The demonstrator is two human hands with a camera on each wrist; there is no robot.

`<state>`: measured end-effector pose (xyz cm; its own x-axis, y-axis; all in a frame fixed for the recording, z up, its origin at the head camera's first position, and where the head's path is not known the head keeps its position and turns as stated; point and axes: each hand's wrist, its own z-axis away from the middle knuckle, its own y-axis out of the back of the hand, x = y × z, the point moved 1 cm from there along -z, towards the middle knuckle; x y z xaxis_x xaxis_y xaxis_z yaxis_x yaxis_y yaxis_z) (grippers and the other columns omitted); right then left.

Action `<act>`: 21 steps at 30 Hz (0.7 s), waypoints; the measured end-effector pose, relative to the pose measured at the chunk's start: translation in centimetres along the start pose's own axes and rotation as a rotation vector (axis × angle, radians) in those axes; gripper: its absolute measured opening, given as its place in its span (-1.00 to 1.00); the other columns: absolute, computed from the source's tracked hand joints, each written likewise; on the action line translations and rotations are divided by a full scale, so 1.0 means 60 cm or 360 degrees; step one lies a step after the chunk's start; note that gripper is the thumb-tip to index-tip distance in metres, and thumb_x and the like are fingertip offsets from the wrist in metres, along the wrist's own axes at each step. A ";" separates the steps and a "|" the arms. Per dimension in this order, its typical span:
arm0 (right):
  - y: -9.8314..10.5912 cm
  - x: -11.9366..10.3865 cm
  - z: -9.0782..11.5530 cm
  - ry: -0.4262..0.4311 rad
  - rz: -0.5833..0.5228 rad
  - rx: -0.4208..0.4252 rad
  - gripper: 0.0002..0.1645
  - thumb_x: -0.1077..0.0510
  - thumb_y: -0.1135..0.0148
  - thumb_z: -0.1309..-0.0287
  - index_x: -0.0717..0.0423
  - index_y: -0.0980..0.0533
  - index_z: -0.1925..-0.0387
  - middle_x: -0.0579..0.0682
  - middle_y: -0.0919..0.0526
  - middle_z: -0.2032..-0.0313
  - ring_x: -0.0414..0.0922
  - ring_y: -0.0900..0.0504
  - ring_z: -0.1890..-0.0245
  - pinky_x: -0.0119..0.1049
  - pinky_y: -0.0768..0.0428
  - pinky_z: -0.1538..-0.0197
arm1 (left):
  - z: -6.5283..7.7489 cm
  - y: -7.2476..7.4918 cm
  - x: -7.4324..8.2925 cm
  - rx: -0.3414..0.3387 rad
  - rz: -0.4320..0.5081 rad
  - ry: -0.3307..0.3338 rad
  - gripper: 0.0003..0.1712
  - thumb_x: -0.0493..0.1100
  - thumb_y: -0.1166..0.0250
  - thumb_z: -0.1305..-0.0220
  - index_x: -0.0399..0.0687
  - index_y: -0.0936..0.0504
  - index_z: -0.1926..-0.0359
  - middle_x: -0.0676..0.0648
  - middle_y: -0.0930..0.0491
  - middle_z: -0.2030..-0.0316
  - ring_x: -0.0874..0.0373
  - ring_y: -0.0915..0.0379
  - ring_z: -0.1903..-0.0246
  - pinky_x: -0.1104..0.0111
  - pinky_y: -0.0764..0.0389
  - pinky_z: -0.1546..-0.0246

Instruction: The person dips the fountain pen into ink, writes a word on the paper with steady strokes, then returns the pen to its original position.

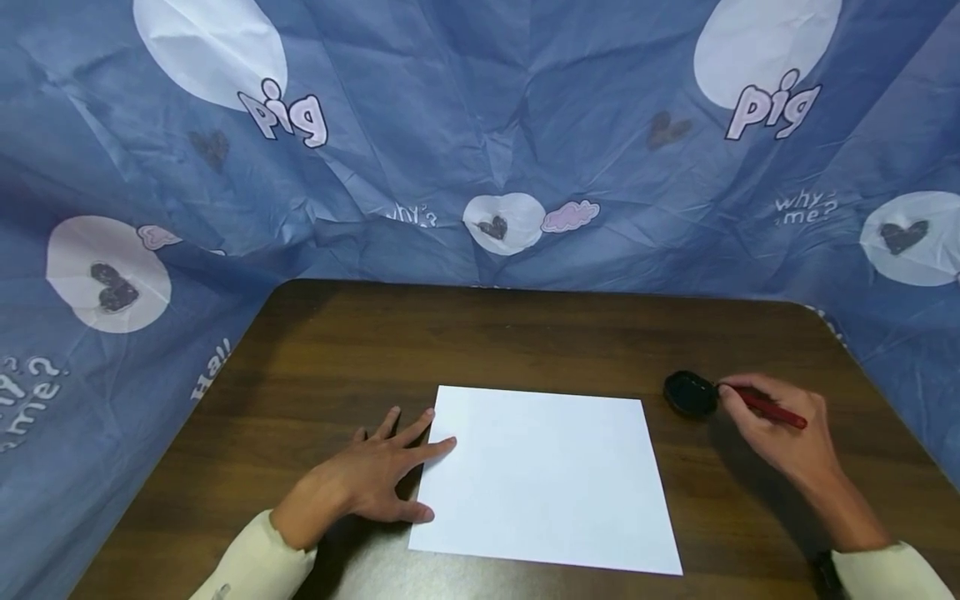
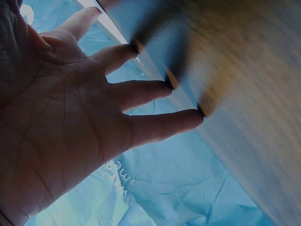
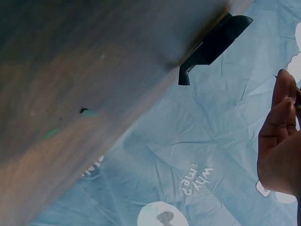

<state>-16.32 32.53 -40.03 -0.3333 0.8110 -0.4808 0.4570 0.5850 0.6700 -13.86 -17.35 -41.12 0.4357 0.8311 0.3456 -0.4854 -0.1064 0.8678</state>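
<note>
A blank white sheet of paper (image 1: 547,483) lies on the wooden table. My left hand (image 1: 378,475) is spread at its left edge, thumb and index fingertip resting on the sheet; the left wrist view shows the palm (image 2: 66,117) and extended fingers. To the right of the paper, my right hand (image 1: 787,433) pinches a slim red-handled brush (image 1: 776,412), its dark tip at the right rim of a small black ink dish (image 1: 688,408). In the right wrist view the dish (image 3: 216,44) appears from the side, and the hand (image 3: 280,141) is partly cut off.
The brown wooden table (image 1: 480,333) has rounded far corners. Blue printed fabric (image 1: 420,125) hangs behind it and along both sides. Small green and dark specks (image 3: 87,112) show on the table surface in the right wrist view.
</note>
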 end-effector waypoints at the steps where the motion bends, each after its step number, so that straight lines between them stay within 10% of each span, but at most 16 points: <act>1: -0.001 -0.001 0.000 0.0000 0.0001 -0.0013 -0.86 0.21 -0.44 -0.08 0.01 -0.74 0.27 0.05 -0.76 0.34 -0.64 -0.45 0.42 -0.69 -0.40 0.38 | 0.000 0.000 -0.001 0.0001 -0.0002 -0.0004 -0.01 0.38 -0.35 -0.16 0.42 -0.13 -0.54 -0.07 0.21 -0.58 -0.44 0.34 -0.47 -0.50 0.00 -0.17; 21: -0.005 -0.002 0.001 -0.0047 -0.0073 0.0006 -0.85 0.22 -0.48 -0.05 0.03 -0.73 0.28 0.04 -0.75 0.36 -0.56 -0.52 0.47 -0.69 -0.43 0.40 | -0.002 0.001 0.001 -0.0009 -0.0018 0.0012 -0.02 0.37 -0.35 -0.16 0.42 -0.15 -0.54 -0.07 0.20 -0.58 -0.42 0.34 -0.47 -0.49 0.02 -0.19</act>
<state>-16.39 32.22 -40.19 -0.3294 0.7831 -0.5275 0.4450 0.6215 0.6448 -13.93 -17.27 -41.12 0.4357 0.8363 0.3329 -0.4846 -0.0937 0.8697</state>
